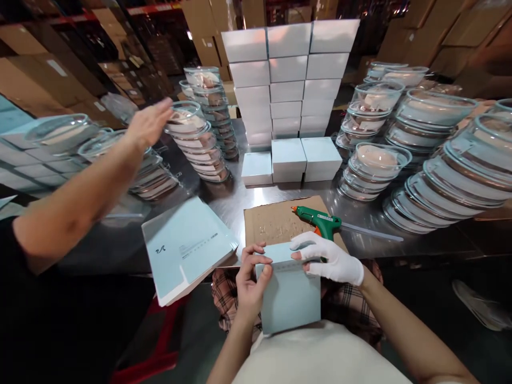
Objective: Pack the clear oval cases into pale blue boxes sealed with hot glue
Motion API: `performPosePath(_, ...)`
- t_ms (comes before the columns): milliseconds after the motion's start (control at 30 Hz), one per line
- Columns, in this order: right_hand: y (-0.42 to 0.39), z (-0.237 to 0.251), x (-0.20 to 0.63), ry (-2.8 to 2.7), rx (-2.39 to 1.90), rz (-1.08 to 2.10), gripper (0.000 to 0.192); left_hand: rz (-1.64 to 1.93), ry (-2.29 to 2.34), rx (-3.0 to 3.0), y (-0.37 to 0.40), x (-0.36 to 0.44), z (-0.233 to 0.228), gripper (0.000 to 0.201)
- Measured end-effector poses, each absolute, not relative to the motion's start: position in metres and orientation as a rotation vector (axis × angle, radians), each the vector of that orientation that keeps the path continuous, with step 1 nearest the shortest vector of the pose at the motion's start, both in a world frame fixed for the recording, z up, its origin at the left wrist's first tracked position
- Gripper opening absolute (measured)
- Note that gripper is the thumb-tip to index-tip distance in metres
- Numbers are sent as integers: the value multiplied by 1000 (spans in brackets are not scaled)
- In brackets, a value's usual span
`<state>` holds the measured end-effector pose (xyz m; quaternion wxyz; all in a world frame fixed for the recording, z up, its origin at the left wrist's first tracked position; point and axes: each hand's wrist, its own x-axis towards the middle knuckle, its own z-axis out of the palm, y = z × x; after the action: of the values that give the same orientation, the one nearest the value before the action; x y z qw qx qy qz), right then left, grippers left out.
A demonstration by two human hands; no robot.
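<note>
A pale blue cardboard box (pixel 291 304) rests against my body at the table's front edge, its upper edge gripped from both sides. My bare left hand (pixel 253 274) is closed on the left part of that edge, thumb in front. My right hand (pixel 330 258), in a white glove with bare fingertips showing, holds the right part of the edge. Just beyond the box lies a green glue gun (pixel 320 218) with an orange tip and a long clear glue stick (pixel 372 231) behind it. It sits on a brown cardboard sheet (pixel 276 221) marked with dried glue.
A larger pale blue box (pixel 188 248) lies left. White boxes (pixel 286 88) stand stacked at the back, with lower boxes (pixel 286 160) before them. Stacks of glass dishes (pixel 196 141) and round glass containers (pixel 460 165) flank the metal table (pixel 224 200). A co-worker's arm (pixel 92 181) reaches in from the left.
</note>
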<state>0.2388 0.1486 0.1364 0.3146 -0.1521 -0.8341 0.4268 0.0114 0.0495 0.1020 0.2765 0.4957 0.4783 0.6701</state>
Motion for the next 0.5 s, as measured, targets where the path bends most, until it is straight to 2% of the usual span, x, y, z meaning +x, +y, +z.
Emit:
performPosePath(133, 150, 120, 231, -2024, -491, 1216, 29, 1760, 1315, 1213, 53, 9, 93, 26)
performPosePath(167, 150, 115, 227, -1917, -564, 1248, 38, 1756, 1304, 1178, 51, 7, 90, 37)
performPosePath(200, 152, 111, 222, -1791, -652, 1277, 51, 1724, 1288, 1149, 48, 4, 87, 57)
performPosePath(267, 159, 107, 212, -1540, -820, 1330, 83, 1549, 1265, 1100, 39, -4, 86, 97)
performPosePath(300, 164, 107, 208, -1444, -864, 1351, 99, 1438, 1272, 1073, 35, -9, 88, 108)
performPosePath(333, 169, 108, 205, -1380, -874, 1365, 111, 1343, 1293, 1039, 34, -15, 92, 110)
performPosePath(400, 178, 112, 204, -1328, -852, 1351, 118, 1306, 1353, 961, 45, -30, 107, 103)
performPosePath(500, 180, 115, 219, -1308, -893, 1187, 98, 1537, 1434, 883, 109, -59, 137, 84)
